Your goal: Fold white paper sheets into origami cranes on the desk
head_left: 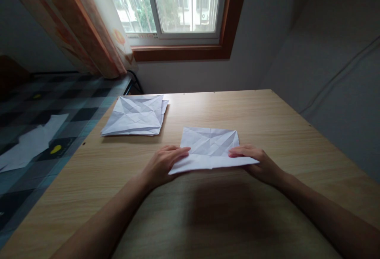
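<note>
A creased white sheet of paper [210, 142] lies in front of me on the wooden table, its near edge folded up into a flap. My left hand [166, 162] grips the left end of that near edge, thumb on top and fingers partly hidden by the paper. At the right end, my right hand [261, 164] holds the same sheet, with some fingers beneath it out of sight. Diagonal and straight crease lines cross the part beyond the flap.
A stack of creased white papers [136, 112] sits at the table's far left. The pale wooden table [297, 140] stands beside a bed with a checked cover [86, 92], where loose paper pieces [32, 144] lie. A window [187, 5] and curtain [89, 25] are beyond.
</note>
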The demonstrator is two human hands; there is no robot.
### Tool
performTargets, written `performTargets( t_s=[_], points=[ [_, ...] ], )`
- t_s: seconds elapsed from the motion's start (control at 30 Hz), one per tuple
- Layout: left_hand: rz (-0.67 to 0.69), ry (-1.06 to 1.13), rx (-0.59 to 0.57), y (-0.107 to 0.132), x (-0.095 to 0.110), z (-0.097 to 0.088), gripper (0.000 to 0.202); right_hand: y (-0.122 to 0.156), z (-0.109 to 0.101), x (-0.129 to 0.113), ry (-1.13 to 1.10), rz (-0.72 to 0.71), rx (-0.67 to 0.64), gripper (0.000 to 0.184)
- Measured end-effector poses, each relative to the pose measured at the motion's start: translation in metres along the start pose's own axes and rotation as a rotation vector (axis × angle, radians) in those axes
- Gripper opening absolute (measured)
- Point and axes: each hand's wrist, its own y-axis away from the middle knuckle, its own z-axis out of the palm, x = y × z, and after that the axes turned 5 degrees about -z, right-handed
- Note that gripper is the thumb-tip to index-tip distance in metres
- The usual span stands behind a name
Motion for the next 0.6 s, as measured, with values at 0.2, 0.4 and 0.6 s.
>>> performTargets(
  t_s=[0.2,0.4,0.6],
  points=[
    [-0.422,0.167,0.117,-0.005,0.008,0.013,0.05,-0.004,0.008,-0.007,-0.131,0.379,0.163,0.048],
    [-0.465,-0.112,0.266,-0.01,0.015,0.023,0.083,-0.013,0.017,-0.011,0.22,0.41,0.245,0.071],
    [-0.218,-0.495,0.137,-0.022,0.036,0.031,0.069,-0.014,0.024,-0.01,0.473,0.288,0.21,0.059]
  ],
)
